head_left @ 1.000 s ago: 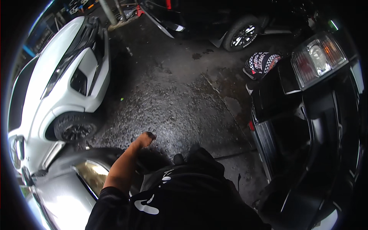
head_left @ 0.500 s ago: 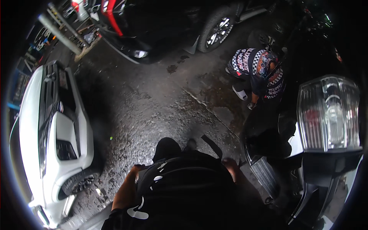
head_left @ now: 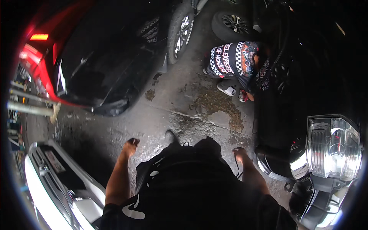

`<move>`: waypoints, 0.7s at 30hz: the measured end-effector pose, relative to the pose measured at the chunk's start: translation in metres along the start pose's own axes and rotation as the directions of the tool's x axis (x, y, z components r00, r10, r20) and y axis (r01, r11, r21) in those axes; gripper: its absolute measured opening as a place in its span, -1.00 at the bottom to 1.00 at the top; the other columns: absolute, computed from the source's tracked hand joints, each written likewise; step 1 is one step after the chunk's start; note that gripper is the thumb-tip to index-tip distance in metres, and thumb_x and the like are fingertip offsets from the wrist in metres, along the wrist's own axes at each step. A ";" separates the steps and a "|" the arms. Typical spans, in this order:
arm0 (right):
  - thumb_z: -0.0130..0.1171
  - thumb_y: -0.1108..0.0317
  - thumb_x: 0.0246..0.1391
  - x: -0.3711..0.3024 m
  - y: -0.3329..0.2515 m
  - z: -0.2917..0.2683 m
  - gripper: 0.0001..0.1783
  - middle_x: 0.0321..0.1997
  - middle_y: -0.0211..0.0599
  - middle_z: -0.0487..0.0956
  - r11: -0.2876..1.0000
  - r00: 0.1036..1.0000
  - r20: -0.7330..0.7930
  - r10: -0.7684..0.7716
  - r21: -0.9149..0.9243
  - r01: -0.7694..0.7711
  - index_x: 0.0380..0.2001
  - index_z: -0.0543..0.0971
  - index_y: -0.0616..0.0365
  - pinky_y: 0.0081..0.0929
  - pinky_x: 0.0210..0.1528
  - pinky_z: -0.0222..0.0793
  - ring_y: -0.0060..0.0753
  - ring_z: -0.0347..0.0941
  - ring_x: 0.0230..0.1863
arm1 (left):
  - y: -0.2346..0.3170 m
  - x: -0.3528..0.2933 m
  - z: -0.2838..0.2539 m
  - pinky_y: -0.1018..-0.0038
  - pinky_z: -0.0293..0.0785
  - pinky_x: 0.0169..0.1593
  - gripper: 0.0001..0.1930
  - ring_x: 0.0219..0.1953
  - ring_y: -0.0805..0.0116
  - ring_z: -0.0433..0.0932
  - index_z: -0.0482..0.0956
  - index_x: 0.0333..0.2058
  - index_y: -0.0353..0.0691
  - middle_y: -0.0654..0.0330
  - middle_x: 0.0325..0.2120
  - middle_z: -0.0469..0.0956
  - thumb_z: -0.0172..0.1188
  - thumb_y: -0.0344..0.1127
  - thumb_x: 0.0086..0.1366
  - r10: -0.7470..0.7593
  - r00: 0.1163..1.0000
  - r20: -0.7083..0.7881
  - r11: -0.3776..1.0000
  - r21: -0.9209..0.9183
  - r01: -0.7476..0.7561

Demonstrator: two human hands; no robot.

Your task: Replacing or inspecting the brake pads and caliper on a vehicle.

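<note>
My left hand (head_left: 131, 147) hangs out to the left of my dark clothes with its fingers curled in; whatever may be inside them is too small to make out. On the other side, my right hand (head_left: 240, 154) is also closed, beside the hem of my clothes. A thin dark cord (head_left: 237, 168) runs down from its fingers in a loose curve. One dark shoe (head_left: 171, 136) of mine shows ahead, on the wet concrete floor (head_left: 153, 126).
Ahead right, a person (head_left: 230, 63) in a checkered-trim shirt crouches by a black vehicle, near a loose wheel (head_left: 232, 27). A clear tail lamp (head_left: 332, 147) is close on my right. A black car (head_left: 103, 69) stands ahead left, a white car (head_left: 57, 188) at left.
My view has turned and moved forward: the black car and the crouching person appear further left, the white car lower. My forearms now show more, swung out from my clothes.
</note>
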State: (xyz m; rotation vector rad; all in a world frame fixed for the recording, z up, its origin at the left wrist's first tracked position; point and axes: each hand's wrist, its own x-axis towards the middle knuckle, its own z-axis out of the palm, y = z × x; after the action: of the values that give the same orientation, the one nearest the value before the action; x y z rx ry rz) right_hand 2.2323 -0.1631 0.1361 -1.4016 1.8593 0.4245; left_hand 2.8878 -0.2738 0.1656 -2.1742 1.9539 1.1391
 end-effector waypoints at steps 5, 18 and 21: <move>0.11 0.18 0.13 0.021 -0.012 0.038 -0.62 -0.04 -0.33 0.57 0.734 0.969 0.028 0.245 0.648 -0.205 0.02 0.49 -0.02 -0.28 -0.43 0.39 -0.31 0.48 -0.37 | 0.111 0.133 -0.115 0.25 0.43 0.07 -0.59 0.02 -0.09 0.53 0.57 -0.10 -0.25 -0.18 -0.10 0.57 0.08 0.00 0.35 0.050 0.998 0.026 0.977 -0.208 -0.044; 0.31 0.05 0.03 0.135 0.026 0.090 -0.63 -0.11 -0.22 0.66 0.409 0.882 0.227 0.414 0.819 -0.403 -0.13 0.66 -0.03 -0.29 -0.05 0.48 -0.17 0.59 -0.11 | 0.312 0.301 -0.101 0.26 0.40 0.11 -0.52 0.02 0.02 0.54 0.60 -0.09 -0.26 -0.12 -0.10 0.59 0.09 0.08 0.33 0.384 0.816 0.433 0.912 -0.040 -0.407; 0.07 0.28 0.18 0.152 0.002 0.002 -0.82 -0.34 -0.41 0.52 0.582 0.921 0.039 0.388 0.765 -0.277 -0.21 0.55 0.06 -0.42 -0.51 0.39 -0.50 0.44 -0.47 | 0.346 0.325 -0.104 0.27 0.41 0.09 -0.53 0.00 0.03 0.55 0.60 -0.09 -0.26 -0.09 -0.11 0.60 0.11 0.07 0.31 0.290 0.841 0.456 0.928 0.081 -0.364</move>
State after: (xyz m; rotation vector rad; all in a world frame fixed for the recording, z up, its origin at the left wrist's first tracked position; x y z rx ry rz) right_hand 2.2140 -0.2634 0.0229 -0.4951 2.0505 -0.2967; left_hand 2.6275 -0.6787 0.2335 -1.3735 2.1522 1.3065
